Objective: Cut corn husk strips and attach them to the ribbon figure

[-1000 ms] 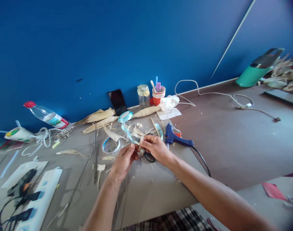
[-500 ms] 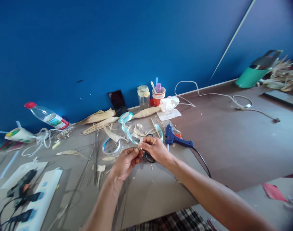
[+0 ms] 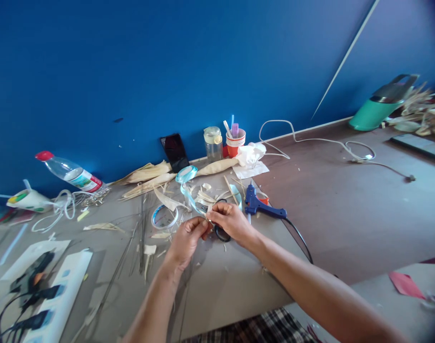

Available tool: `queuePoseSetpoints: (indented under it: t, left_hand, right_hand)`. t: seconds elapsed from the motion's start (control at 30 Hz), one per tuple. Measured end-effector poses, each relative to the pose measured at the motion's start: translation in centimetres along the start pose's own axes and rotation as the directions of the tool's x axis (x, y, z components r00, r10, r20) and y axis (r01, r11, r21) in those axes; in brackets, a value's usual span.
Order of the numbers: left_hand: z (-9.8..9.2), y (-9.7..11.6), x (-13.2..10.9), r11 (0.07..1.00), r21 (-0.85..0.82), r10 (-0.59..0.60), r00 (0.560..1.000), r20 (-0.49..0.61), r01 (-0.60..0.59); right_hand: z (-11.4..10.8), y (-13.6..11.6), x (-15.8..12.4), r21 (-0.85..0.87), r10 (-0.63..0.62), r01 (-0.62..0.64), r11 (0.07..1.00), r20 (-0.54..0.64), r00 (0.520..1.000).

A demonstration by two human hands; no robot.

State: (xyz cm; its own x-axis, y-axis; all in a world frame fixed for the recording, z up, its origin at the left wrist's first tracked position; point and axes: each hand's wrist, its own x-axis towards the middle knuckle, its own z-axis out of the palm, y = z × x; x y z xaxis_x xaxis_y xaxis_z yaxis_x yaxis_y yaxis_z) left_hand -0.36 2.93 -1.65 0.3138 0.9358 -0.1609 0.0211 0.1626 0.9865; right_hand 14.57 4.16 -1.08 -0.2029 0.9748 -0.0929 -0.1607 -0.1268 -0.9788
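"Head view: where are the hands?"

"Over the desk (image 3: 235,286), roughly midway between its back edge, along the blue wall (image 3: 160,62), and its front edge. The left hand (image 3: 187,239) and right hand (image 3: 232,222) come together at the fingertips."

"Holding anything?"

"The right thumb and forefinger are pinched closed on a small pale strip (image 3: 209,208), whose end pokes up above them. The left fingers are drawn together just beside it; whether they grip it too I can't tell, since that spot is hidden."

"What's around them?"

"Black scissor handles (image 3: 222,234), partly behind the right hand. Farther toward the back edge lies a light-blue ribbon roll (image 3: 186,173), its tail running down to near the fingertips. A blue glue gun (image 3: 261,206) lies to the right, a white tape ring (image 3: 153,219) to the left, then a bundle of thin wires (image 3: 143,233)."

"And along the back edge?"

"Dried corn husks (image 3: 149,172), a dark phone (image 3: 174,150) leaning on the wall, a lidded jar (image 3: 213,148) and stacked paper cups (image 3: 235,138)."
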Motion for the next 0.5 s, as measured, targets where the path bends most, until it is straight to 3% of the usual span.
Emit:
queuePoseSetpoints:
  t: [0.17, 0.5]
  left_hand:
    - [0.04, -0.25, 0.10, 0.998, -0.054, 0.010, 0.999, -0.042, -0.012]
    - [0.08, 0.04, 0.04, 0.998, -0.056, -0.024, 0.997, -0.072, 0.020]
  right_hand:
    - [-0.06, -0.64, -0.21, -0.002, -0.027, 0.027, 1.000, 0.107, 0.994]
    - [0.00, -0.37, 0.02, 0.018, -0.028, 0.027, 0.999, 0.047, 0.999]
